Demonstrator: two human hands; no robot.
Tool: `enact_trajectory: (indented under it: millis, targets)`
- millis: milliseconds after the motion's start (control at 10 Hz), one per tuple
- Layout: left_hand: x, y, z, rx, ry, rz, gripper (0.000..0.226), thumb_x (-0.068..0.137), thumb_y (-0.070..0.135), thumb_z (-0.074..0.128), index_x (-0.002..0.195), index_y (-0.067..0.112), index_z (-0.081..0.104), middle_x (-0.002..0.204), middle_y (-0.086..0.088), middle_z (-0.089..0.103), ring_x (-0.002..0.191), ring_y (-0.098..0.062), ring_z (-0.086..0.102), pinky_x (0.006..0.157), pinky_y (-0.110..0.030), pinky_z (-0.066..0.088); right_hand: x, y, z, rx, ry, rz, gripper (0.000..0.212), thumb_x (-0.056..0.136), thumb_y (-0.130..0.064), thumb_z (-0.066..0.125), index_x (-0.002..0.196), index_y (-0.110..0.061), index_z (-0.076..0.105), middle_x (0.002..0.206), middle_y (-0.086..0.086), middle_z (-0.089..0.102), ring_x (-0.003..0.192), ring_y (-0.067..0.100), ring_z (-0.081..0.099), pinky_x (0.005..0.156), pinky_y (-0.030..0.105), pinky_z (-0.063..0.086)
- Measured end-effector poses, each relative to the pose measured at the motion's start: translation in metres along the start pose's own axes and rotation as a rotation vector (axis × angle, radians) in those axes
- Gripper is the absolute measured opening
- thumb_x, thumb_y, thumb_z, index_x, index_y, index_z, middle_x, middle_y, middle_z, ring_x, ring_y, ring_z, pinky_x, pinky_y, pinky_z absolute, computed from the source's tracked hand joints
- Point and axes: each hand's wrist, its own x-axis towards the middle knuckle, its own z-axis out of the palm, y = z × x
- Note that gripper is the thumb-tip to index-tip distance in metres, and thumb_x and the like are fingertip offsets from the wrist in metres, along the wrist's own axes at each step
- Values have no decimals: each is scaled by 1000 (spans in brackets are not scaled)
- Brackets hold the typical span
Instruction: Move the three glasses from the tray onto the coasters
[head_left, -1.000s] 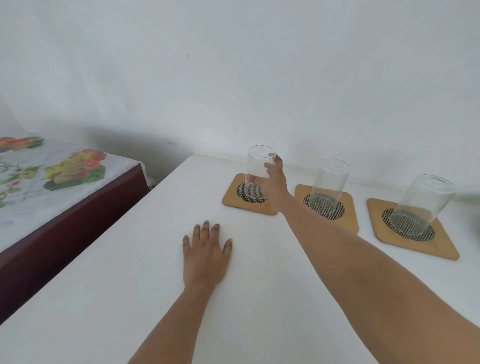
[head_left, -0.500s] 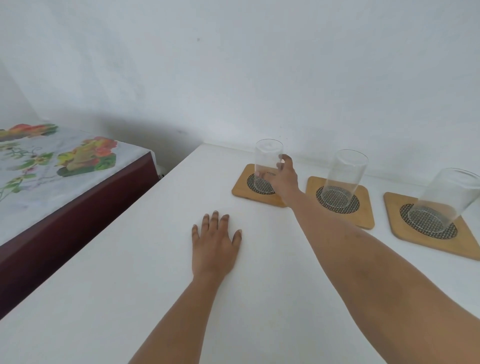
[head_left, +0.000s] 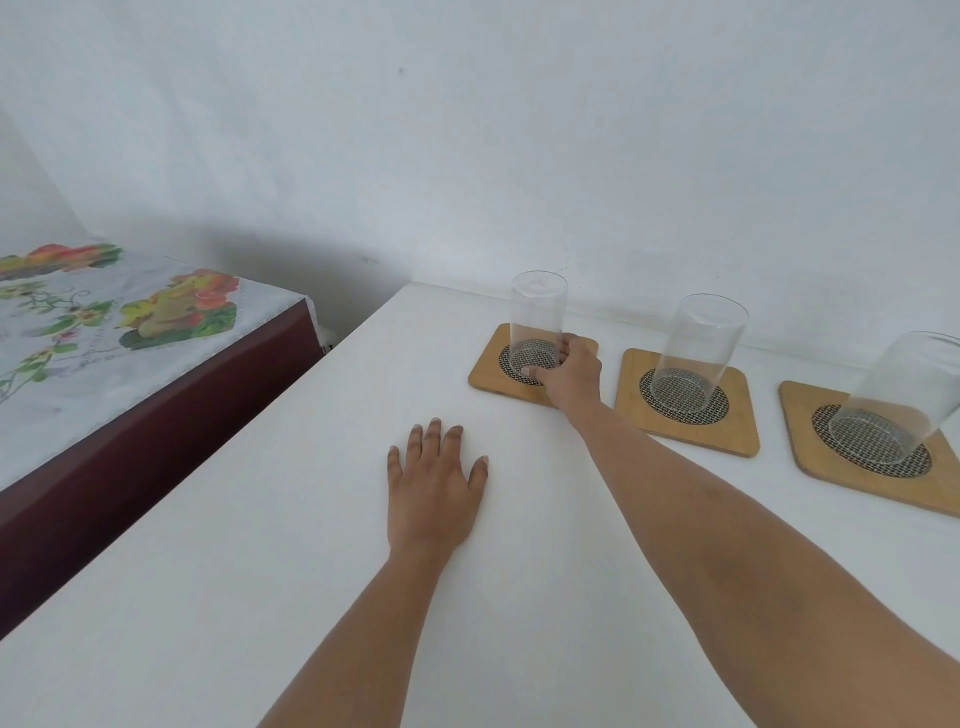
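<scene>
Three clear glasses stand upright on three square wooden coasters along the back of the white table. The left glass (head_left: 537, 317) rests on the left coaster (head_left: 488, 371), and my right hand (head_left: 571, 371) is wrapped around its base. The middle glass (head_left: 696, 348) stands on the middle coaster (head_left: 737, 421). On the right coaster (head_left: 810, 467) stands the right glass (head_left: 904, 400), cut by the frame edge. My left hand (head_left: 434, 483) lies flat on the table, fingers spread, holding nothing. No tray is in view.
The white table (head_left: 311, 519) meets a white wall behind the coasters. To the left, lower down, is a dark red piece of furniture covered by a floral cloth (head_left: 104, 332), with a gap between it and the table edge.
My right hand lowered the left glass onto the left coaster and slid down from mid-height to its base. The view shifted, so everything moved right in the frame. My left hand stayed flat.
</scene>
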Motion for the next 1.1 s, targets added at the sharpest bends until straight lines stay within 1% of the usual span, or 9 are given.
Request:
enact_trajectory:
  millis: [300,500,600,700,800,900,1000,1100]
  targets:
    - [0,-1,0,-4,-1,-3,56,95,49,27,144,22,25,157,0,21,146,-19,11,120,-44,9,2,1,4,-6,7,-10,74,66,-12,82,128,-1,46,127,17,55,121,28,50,106,37,40]
    - [0,-1,1,2,-4,-4,56,95,50,27,145,23,25,157,0,21,146,-19,11,120,-44,9,2,4,2,5,-19,5,75,67,-9,81,131,-2,43,129,17,55,123,28,50,107,39,40]
    - [0,-1,1,-7,1,-3,56,95,50,27,144,23,25,157,0,21,146,-19,11,120,-44,9,2,5,1,6,-27,10,73,67,-5,80,131,-2,43,130,17,55,123,27,51,107,39,40]
    - [0,-2,1,4,-1,-10,56,95,50,28,144,23,25,156,0,21,146,-19,12,119,-44,10,-4,3,-1,-52,-42,-3,70,71,-4,77,132,-2,42,130,17,54,124,28,49,108,35,38]
    - [0,-4,1,6,1,-12,56,95,50,28,144,22,26,156,0,22,146,-19,12,119,-44,10,-20,7,-5,-156,-36,-79,62,79,-7,69,134,0,39,129,19,54,124,30,47,104,31,35]
    - [1,-3,0,-12,-11,-15,56,96,49,28,144,22,26,156,-1,22,146,-19,12,119,-44,10,-42,14,-12,-239,-63,-132,59,86,-10,60,138,1,34,137,19,47,129,29,41,104,27,28]
    - [0,-2,1,-12,-19,-11,56,97,47,26,145,21,24,157,-2,20,147,-20,11,120,-44,9,-63,24,-21,-313,-100,-171,59,89,-16,56,140,0,30,145,17,37,137,27,31,106,23,21]
    - [1,-3,-3,16,-45,-1,55,98,44,25,147,18,22,158,-4,19,147,-21,10,120,-45,8,-86,29,-32,-424,-171,-191,59,93,-26,50,143,-5,27,153,11,26,143,21,19,113,26,18]
